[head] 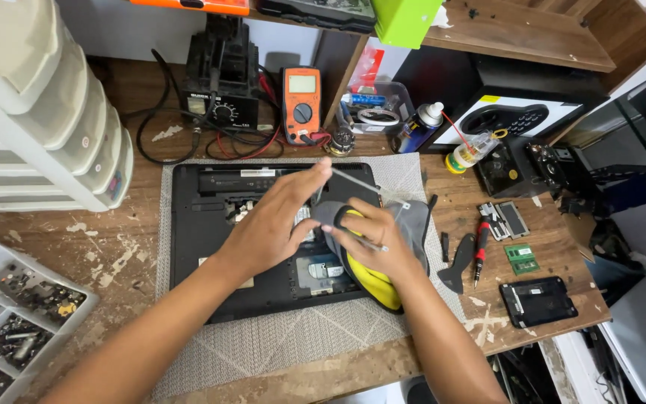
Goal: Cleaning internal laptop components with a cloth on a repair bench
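A black laptop (211, 247) lies upside down on a grey mat (263, 344), its underside facing up. My left hand (274, 224) hovers flat over its middle, fingers spread, holding nothing that I can see. My right hand (375, 243) grips a thin screwdriver (353, 181) whose shaft points up and to the left. The same hand rests on a grey and yellow cloth (371, 284) bunched on the laptop's right side.
A white drawer unit (46, 112) stands at the left, a parts tray (9, 314) below it. An orange multimeter (302, 101), a black soldering station (222, 78) and a spray can (416, 127) line the back. A red screwdriver (481, 251), a memory module (522, 259) and a black drive (538, 301) lie on the right.
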